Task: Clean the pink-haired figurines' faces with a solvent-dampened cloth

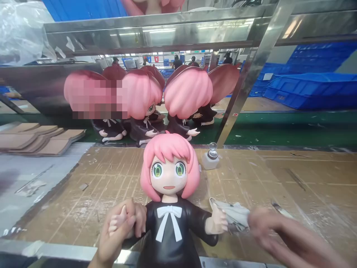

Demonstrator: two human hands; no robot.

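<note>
A large doll figure (169, 230) with pink hair, green eyes, a black dress and a white bow stands upright right in front of me. My left hand (122, 223) is closed around the figure's arm at the hand and cuff on the left side. On the right, my right hand (264, 225) is blurred by motion, with its fingers looking curled. Its fingertips reach the end of a crumpled white cloth (234, 214), and whether they grip it cannot be made out. The cloth lies beside the figure's other hand.
Several similar pink-haired figures (188, 89) sit on the green conveyor behind. A white bottle with a metal cap (211, 158) stands on the cardboard-covered bench (106, 186). Stacked cardboard sheets (41, 137) lie left. A metal post (242, 78) rises right, near blue crates (312, 89).
</note>
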